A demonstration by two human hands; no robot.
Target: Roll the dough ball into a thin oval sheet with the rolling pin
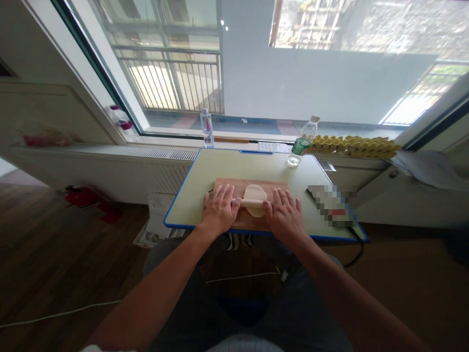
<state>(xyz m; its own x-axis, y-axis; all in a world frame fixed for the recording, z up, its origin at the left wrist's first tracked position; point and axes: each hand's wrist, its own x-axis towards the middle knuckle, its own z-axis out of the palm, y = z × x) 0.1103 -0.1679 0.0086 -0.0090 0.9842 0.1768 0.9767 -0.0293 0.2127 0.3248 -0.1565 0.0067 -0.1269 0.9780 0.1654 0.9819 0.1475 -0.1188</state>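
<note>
A pale wooden rolling pin (pixel 251 203) lies crosswise over a flat, oval sheet of dough (pixel 255 192). The dough rests on a wooden board (pixel 234 183) at the near side of a small table. My left hand (pixel 221 208) presses on the pin's left end, fingers pointing forward over the board. On the pin's right end sits my right hand (pixel 285 210), its thumb against the pin beside the dough. Both palms hide the pin's ends. Dough shows in front of and behind the pin.
The blue-edged table (pixel 190 188) stands against the windowsill. A green-labelled bottle (pixel 303 142) stands at its back right, and a pixelated flat object (pixel 333 205) lies on the right. Another clear bottle (pixel 207 129) and yellow bumpy items (pixel 351 145) are along the sill. A fire extinguisher (pixel 91 201) is left.
</note>
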